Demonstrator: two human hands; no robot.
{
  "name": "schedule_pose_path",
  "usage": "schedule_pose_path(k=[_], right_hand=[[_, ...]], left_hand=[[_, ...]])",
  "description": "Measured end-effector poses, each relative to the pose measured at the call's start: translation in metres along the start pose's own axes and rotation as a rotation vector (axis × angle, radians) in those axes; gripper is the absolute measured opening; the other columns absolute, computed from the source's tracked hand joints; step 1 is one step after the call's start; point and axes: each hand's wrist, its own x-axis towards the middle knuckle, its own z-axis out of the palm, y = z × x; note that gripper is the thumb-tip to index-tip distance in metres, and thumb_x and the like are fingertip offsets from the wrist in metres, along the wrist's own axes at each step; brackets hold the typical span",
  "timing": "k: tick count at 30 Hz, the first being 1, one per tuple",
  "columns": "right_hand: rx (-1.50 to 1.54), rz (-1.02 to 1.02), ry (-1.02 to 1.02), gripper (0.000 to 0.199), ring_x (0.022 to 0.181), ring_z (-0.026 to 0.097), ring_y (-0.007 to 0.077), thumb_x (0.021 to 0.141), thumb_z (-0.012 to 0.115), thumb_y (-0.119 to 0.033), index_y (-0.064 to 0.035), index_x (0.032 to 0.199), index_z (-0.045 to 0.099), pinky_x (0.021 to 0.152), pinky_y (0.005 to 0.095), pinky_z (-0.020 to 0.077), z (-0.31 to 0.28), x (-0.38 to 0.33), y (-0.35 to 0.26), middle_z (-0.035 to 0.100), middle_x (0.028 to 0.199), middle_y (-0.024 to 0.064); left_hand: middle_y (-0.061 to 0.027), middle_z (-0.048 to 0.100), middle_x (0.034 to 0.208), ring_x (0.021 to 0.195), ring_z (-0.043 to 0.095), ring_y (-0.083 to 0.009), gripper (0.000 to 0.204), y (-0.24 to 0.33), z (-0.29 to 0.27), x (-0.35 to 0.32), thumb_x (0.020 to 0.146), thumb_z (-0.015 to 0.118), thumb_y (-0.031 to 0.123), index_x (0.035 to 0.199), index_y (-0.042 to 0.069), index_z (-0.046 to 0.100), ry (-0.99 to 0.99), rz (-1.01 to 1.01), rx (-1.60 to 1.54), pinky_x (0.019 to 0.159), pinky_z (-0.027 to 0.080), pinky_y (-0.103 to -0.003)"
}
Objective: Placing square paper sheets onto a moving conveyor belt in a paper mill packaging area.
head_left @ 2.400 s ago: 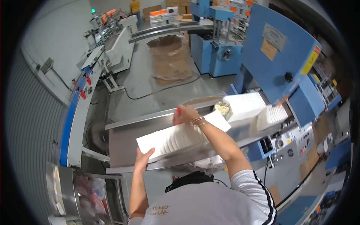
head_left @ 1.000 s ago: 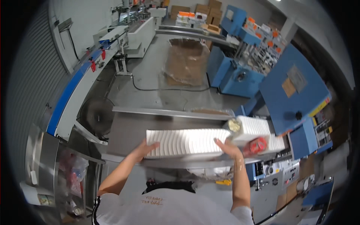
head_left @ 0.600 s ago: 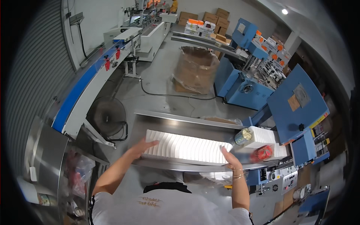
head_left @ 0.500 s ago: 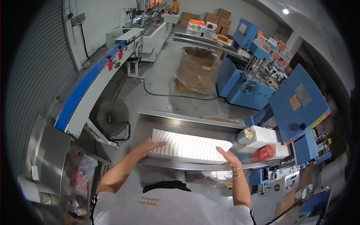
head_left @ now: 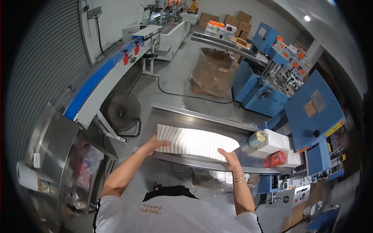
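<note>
Pressing inward from both ends, the left hand (head_left: 154,144) and right hand (head_left: 229,157) clamp a long row of white folded sheets (head_left: 196,141), each grip flat against an end. The row lies on the steel surface (head_left: 186,116), left of a white stack (head_left: 275,140) and red packet (head_left: 276,158).
</note>
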Motion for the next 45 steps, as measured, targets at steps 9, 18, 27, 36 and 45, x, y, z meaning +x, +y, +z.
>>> schedule_pose_path(k=[9, 18, 27, 36, 45], right_hand=[[-0.055, -0.354, -0.106, 0.065, 0.124, 0.047, 0.0260, 0.079, 0.067, -0.003, 0.0051, 0.138, 0.039, 0.107, 0.0359, 0.0333, 0.102, 0.016, -0.071, 0.049, 0.136, 0.0149], [-0.248, -0.304, -0.772, 0.066, 0.122, 0.048, 0.0240, 0.080, 0.070, -0.007, 0.0069, 0.137, 0.038, 0.105, 0.0333, 0.0345, 0.467, 0.021, -0.081, 0.050, 0.133, 0.0146], [-0.739, -0.023, -1.391, 0.067, 0.124, 0.045, 0.0226, 0.078, 0.071, -0.028, 0.0011, 0.134, 0.046, 0.101, 0.0327, 0.0363, 0.816, -0.009, 0.003, 0.054, 0.130, 0.0120], [-1.246, -0.493, -1.850, 0.073, 0.113, 0.053, 0.0216, 0.080, 0.064, -0.060, -0.0091, 0.131, 0.053, 0.097, 0.0364, 0.0393, 1.036, 0.004, 0.019, 0.061, 0.120, 0.0106], [-1.254, -1.166, -1.682, 0.103, 0.129, 0.043, 0.0364, 0.073, 0.063, -0.069, 0.0047, 0.140, 0.035, 0.107, 0.0376, 0.0338, 1.137, -0.038, 0.043, 0.049, 0.135, 0.0252]], left_hand=[[-0.0191, 0.033, 0.143, 0.134, 0.029, -0.0263, 0.114, 0.046, -0.069, -0.090, 0.067, 0.083, 0.021, 0.148, -0.001, 0.007, 0.263, 0.457, -0.100, 0.112, 0.024, -0.037], [-0.0128, 0.055, 0.124, 0.114, 0.055, -0.0222, 0.079, 0.023, -0.261, -0.335, 0.076, 0.075, 0.003, 0.141, 0.003, 0.030, 0.924, 0.421, -0.256, 0.099, 0.044, -0.037], [-0.0167, 0.039, 0.144, 0.135, 0.033, -0.0262, 0.083, -0.078, -0.390, -0.522, 0.082, 0.069, 0.039, 0.144, 0.002, 0.028, 1.232, 0.108, -0.602, 0.110, 0.027, -0.040], [-0.0222, 0.038, 0.144, 0.138, 0.030, -0.0345, 0.093, -0.049, -0.400, -0.556, 0.082, 0.051, 0.068, 0.146, 0.005, 0.028, 1.204, -0.447, -0.028, 0.116, 0.019, -0.042], [-0.0075, 0.067, 0.091, 0.067, 0.063, -0.0107, 0.057, -0.027, -0.344, -0.421, 0.082, 0.068, 0.046, 0.116, 0.001, 0.057, 1.510, 0.061, -0.997, 0.061, 0.054, -0.026]])
